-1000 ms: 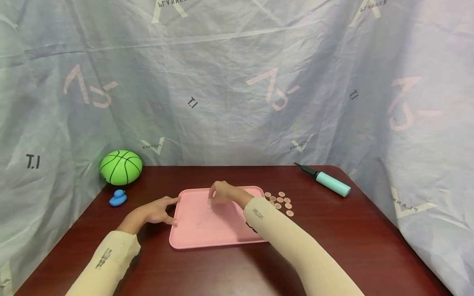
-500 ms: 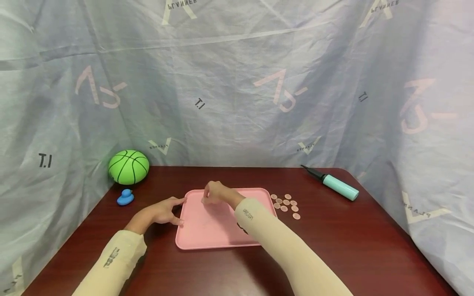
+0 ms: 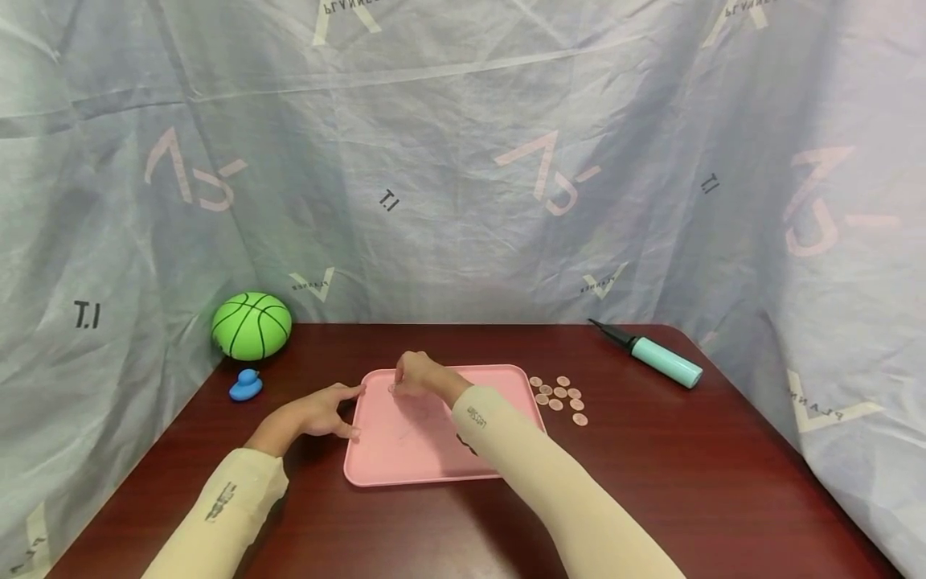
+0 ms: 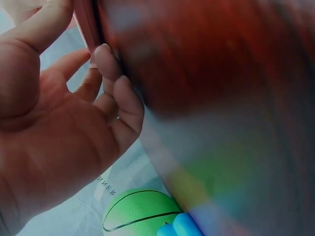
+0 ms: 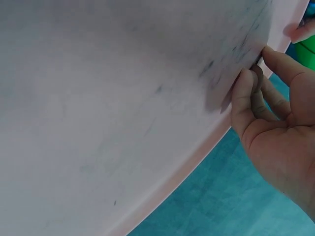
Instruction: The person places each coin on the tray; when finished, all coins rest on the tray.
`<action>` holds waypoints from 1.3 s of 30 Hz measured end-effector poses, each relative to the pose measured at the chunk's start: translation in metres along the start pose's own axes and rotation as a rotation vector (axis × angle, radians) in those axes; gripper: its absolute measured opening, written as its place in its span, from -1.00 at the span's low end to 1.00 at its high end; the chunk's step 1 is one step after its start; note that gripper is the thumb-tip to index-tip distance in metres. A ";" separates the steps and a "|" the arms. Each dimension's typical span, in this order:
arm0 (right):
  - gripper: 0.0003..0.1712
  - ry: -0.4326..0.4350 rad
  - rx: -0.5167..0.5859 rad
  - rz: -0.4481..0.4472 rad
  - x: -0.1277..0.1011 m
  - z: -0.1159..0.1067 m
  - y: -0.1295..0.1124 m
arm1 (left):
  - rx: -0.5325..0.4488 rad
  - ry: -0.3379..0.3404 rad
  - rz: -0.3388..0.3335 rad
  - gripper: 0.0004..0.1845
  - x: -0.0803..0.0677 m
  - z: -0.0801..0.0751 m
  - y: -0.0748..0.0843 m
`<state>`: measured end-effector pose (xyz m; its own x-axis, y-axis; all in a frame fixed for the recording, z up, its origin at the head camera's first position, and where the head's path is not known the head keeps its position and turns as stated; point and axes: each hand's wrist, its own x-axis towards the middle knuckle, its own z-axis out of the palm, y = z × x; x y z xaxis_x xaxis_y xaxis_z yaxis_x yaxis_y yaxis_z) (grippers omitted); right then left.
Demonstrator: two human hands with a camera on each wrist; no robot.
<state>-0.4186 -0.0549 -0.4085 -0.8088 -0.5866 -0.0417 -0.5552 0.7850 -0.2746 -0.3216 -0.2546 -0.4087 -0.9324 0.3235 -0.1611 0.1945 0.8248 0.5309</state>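
A pink tray (image 3: pixel 434 458) lies on the dark red table. My right hand (image 3: pixel 422 375) reaches over it, thumb and fingertips pinching a small thin coin (image 3: pixel 392 389) low over the tray's left back part. In the right wrist view only a dark edge of the coin shows between the fingertips. My left hand (image 3: pixel 318 412) rests at the tray's left rim, its thumb and forefinger spread apart and touching that edge. Several more pinkish coins (image 3: pixel 560 392) lie flat on the table just right of the tray.
A green ball (image 3: pixel 251 326) with black lines sits at the back left, with a blue toy duck (image 3: pixel 246 385) in front of it. A turquoise hand pump (image 3: pixel 665 362) with a black nozzle lies at the back right. Grey printed cloth (image 3: pixel 448 265) hangs behind the table.
My right hand with the coin has shifted a little left over the tray. The left hand has stayed at the rim. The whole head view has shifted slightly.
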 end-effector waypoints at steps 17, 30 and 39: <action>-0.67 -0.051 0.077 0.023 -0.011 -0.013 0.009 | 0.027 -0.008 -0.031 -0.03 0.003 0.003 0.004; -0.69 0.026 0.276 -0.099 -0.056 -0.055 0.053 | 0.039 -0.004 -0.045 -0.03 0.001 0.003 0.008; -0.72 0.172 0.247 -0.089 -0.101 -0.077 0.104 | 0.052 -0.010 -0.067 -0.03 -0.001 -0.001 0.004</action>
<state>-0.4090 0.1012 -0.3586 -0.7919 -0.5917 0.1507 -0.5784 0.6478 -0.4957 -0.3205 -0.2517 -0.4054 -0.9409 0.2710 -0.2033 0.1475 0.8679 0.4743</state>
